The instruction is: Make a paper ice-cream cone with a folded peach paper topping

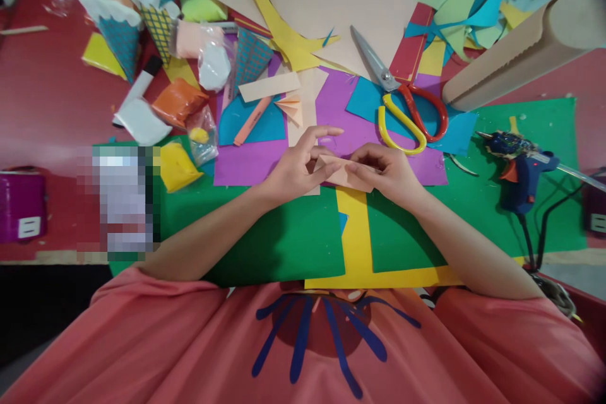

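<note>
Between my two hands is a small strip of peach craft foam or paper [343,172], slightly bent. My left hand [303,167] pinches its left end with thumb and fingers, the index finger stretched out above. On the other side my right hand [386,170] grips the right end, thumb on the near face. Both hands hover over a purple sheet [338,107] and a green sheet [284,233]. Just beyond lie a peach folded fan piece [292,107], a peach strip [269,86] and a peach marker [253,121]. Scissors [402,95] with red and yellow handles rest open on a blue piece.
A blue glue gun [518,167] with its cord lies at right, near a peach roll [525,44]. Decorated cones [113,31] and clay packets [177,104] crowd the left. A blurred-out rectangular object [125,202] lies by my left forearm. Foam scraps [468,0] pile at upper right.
</note>
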### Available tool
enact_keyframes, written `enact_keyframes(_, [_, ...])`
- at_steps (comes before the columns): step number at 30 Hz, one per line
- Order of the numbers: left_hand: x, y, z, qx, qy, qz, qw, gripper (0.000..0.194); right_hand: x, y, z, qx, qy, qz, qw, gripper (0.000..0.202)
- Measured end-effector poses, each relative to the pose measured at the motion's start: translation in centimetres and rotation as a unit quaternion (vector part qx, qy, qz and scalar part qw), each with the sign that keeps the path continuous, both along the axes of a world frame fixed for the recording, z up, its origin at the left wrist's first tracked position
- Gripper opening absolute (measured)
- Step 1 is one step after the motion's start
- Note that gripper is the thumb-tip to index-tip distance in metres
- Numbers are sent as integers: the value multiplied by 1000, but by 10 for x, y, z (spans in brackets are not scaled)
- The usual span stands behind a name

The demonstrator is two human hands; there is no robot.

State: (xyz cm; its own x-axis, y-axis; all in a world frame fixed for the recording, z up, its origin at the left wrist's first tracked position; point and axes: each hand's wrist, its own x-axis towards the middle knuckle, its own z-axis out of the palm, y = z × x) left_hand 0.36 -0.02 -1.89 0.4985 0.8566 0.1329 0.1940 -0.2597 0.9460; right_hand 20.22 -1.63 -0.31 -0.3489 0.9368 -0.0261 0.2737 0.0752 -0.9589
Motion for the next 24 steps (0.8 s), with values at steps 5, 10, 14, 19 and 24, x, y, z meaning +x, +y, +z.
enact_keyframes(5, [0, 0, 0, -5, 18, -6, 1000, 46, 0, 0, -2, -2, -10, 2, 1000, 17])
enact_keyframes(10, [-1, 2, 1, 57, 43, -2, 997, 26, 0, 0, 1, -11, -10, 3, 1000, 17])
enact_keyframes(14, [-2, 2, 1, 79, 41, -1, 996, 24, 0, 0, 2, -9, -6, -1, 1000, 17])
enact_keyframes(19, [-1, 1, 3, 69, 31, 33, 997, 28, 1, 1, 2, -5, 3, -15, 1000, 16])
enact_keyframes(24, [0, 1, 5, 88, 30, 54, 994, 25, 2, 1, 0, -2, 19, -28, 999, 17])
